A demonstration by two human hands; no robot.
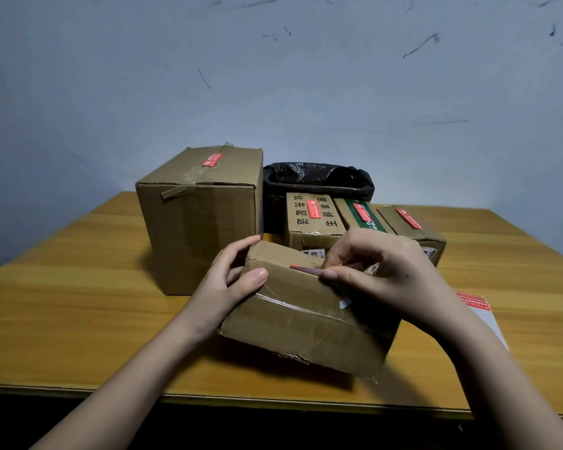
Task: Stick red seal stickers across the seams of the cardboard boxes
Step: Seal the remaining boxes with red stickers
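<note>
Here, creased cardboard box (pixel 303 316), red sticker (pixel 306 269) (glossy)

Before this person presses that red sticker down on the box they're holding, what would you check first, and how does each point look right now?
1. Box steadied: left hand grips the near box: ok.
2. Sticker held: right hand pinches the red sticker: ok.
3. Sticker crosses the seam: hidden by fingers: cannot tell.
4. Box flat on the table: tilted: not ok.
5. Spare stickers: sticker sheet beside the right hand: ok.

Wooden table (pixel 78 287), black bin w/ plastic liner (pixel 319 180) behind, scuffed grey-blue wall (pixel 273 76)
</note>
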